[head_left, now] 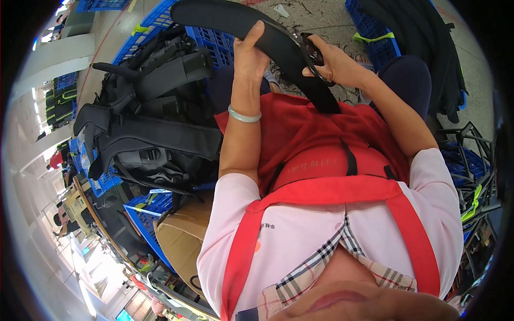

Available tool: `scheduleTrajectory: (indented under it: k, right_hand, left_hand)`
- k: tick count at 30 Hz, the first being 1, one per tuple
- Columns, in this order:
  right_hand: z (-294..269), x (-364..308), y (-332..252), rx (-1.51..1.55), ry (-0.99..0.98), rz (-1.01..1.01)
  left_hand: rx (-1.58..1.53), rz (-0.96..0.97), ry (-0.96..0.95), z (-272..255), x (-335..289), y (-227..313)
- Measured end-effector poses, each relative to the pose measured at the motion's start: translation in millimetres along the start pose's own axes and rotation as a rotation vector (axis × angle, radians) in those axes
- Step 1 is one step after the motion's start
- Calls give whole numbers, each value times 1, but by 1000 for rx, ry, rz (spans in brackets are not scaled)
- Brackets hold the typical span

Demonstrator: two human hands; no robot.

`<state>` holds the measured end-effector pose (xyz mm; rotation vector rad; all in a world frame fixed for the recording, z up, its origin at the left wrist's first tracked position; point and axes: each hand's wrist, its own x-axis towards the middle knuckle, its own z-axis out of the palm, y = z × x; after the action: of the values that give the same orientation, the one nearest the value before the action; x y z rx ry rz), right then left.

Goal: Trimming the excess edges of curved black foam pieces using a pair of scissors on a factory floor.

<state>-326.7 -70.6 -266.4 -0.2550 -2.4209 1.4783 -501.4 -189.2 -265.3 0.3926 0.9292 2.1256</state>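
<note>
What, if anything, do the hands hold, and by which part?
Left hand: curved black strap, near its middle. Right hand: apparently dark scissors, by the handles.

- Down on the grey floor, dark snippets are strewn about, with a pale tag lying among them.
- Over to the left, a blue mesh crate with a yellow-green tie, and what a load: a jumbled heap of black padded straps, piled high and spilling past the rim.
- Across on the right, another blue crate, long black strips draped over it.
- Lower left, a blue crate beside a cardboard box; whether the box sits inside, I can't tell.
- Far right, thin black pieces tangle over more blue crating.
</note>
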Motion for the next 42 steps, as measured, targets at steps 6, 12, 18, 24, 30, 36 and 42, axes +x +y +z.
scheduleTrajectory:
  k: [6, 12, 18, 24, 30, 36, 42]
  right_hand:
    - [-1, 4, 6, 13, -110, 242]
    - [4, 3, 17, 85, -50, 198]
    - [0, 4, 1, 39, -84, 269]
    - [0, 4, 21, 24, -85, 161]
    - [0, 3, 8, -53, 22, -54]
    - [1, 4, 23, 43, -20, 24]
    - [-1, 3, 8, -59, 50, 123]
  left_hand:
    - [-59, -16, 4, 2, 1, 0]
    - [-17, -1, -46, -3, 1, -3]
    - [-30, -27, 6, 2, -3, -3]
    - [-20, -45, -24, 2, -4, -3]
    - [-53, -68, 1, -1, -3, -2]
    - [-25, -49, -34, -6, -1, -4]
    - [33, -99, -49, 3, -10, -8]
